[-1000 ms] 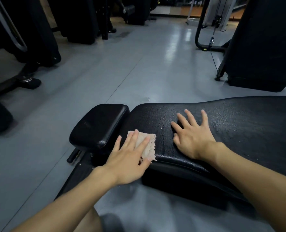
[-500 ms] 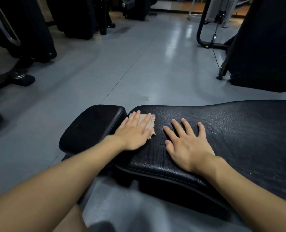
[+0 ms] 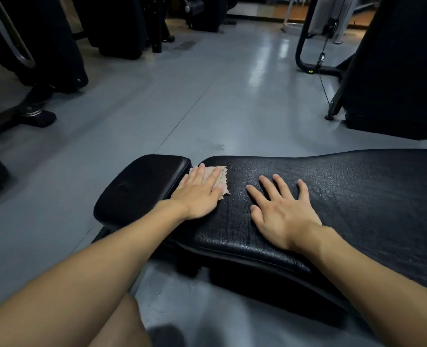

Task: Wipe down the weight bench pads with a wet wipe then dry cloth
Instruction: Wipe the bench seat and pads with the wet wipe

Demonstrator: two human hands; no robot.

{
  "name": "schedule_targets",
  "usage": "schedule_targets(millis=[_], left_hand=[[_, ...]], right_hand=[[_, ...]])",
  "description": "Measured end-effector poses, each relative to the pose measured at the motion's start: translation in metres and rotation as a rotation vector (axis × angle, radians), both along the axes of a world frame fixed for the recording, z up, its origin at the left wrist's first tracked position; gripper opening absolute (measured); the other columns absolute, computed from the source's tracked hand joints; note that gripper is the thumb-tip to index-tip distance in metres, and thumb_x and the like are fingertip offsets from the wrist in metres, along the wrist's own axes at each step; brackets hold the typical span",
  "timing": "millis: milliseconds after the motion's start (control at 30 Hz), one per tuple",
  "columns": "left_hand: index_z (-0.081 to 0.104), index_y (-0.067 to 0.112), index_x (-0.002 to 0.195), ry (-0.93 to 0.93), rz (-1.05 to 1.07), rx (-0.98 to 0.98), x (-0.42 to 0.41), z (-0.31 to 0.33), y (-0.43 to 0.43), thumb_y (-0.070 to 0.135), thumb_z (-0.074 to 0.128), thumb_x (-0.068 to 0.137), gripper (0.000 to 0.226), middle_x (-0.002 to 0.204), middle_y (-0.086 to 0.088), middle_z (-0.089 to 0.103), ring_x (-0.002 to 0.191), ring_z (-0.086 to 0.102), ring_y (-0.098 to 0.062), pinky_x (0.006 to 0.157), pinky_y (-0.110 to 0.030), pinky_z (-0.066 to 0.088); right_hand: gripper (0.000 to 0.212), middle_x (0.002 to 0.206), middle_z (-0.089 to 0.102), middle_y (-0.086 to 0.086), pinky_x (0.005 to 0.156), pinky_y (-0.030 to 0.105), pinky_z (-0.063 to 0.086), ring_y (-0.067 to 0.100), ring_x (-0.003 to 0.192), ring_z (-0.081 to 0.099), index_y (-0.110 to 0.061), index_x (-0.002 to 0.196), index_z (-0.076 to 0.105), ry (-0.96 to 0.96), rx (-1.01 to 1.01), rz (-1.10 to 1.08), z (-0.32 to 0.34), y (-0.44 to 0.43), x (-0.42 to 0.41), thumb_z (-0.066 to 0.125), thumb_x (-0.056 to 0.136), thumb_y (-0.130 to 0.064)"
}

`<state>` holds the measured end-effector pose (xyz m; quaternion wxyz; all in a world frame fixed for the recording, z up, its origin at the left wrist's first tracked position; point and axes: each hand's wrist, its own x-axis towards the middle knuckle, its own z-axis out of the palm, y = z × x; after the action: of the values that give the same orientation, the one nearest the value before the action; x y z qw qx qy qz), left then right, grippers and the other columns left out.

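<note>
A black weight bench lies across the view, with a long cracked back pad point(image 3: 352, 196) and a smaller smooth seat pad point(image 3: 142, 186) to its left. My left hand point(image 3: 199, 194) lies flat on a small beige cloth point(image 3: 221, 177) at the left end of the long pad, by the gap between the pads. Most of the cloth is under my fingers. My right hand point(image 3: 282, 209) rests flat on the long pad with its fingers spread and nothing in it.
Grey floor point(image 3: 207, 96) stretches beyond the bench. Dark gym machines point(image 3: 44, 46) stand at the left and back. A large black machine point(image 3: 395, 71) with a cable and curved frame stands at the right. My knee point(image 3: 122, 326) shows at the bottom.
My left hand has pushed the cloth away from me, from the near edge of the pad to its far left corner. My right hand stayed flat on the pad.
</note>
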<state>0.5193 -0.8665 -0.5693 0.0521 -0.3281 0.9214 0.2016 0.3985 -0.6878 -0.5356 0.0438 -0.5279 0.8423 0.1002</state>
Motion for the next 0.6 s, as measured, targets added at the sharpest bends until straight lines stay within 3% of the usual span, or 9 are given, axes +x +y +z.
schedule_targets(millis=[333,600], left_hand=[[-0.019,0.044,0.148,0.068,0.004,-0.015,0.105,-0.011,0.078,0.048,0.014,0.102,0.056,0.161,0.000,-0.024,0.144,-0.029,-0.012,0.120,-0.032,-0.011],[-0.011,0.045,0.151,0.025,0.017,-0.001,0.062,-0.006,0.040,0.048,0.013,0.102,0.055,0.162,-0.001,-0.019,0.147,-0.024,-0.012,0.120,-0.033,-0.010]], right_hand=[[0.059,0.166,-0.008,-0.002,0.116,0.063,-0.008,0.024,0.152,-0.012,-0.035,0.157,-0.002,-0.011,-0.003,-0.003,0.000,0.004,0.004,0.005,0.100,-0.048],[0.059,0.166,-0.009,0.000,0.115,0.064,-0.008,0.026,0.151,-0.013,-0.033,0.157,-0.002,-0.006,-0.009,0.018,-0.002,0.002,0.002,0.006,0.100,-0.048]])
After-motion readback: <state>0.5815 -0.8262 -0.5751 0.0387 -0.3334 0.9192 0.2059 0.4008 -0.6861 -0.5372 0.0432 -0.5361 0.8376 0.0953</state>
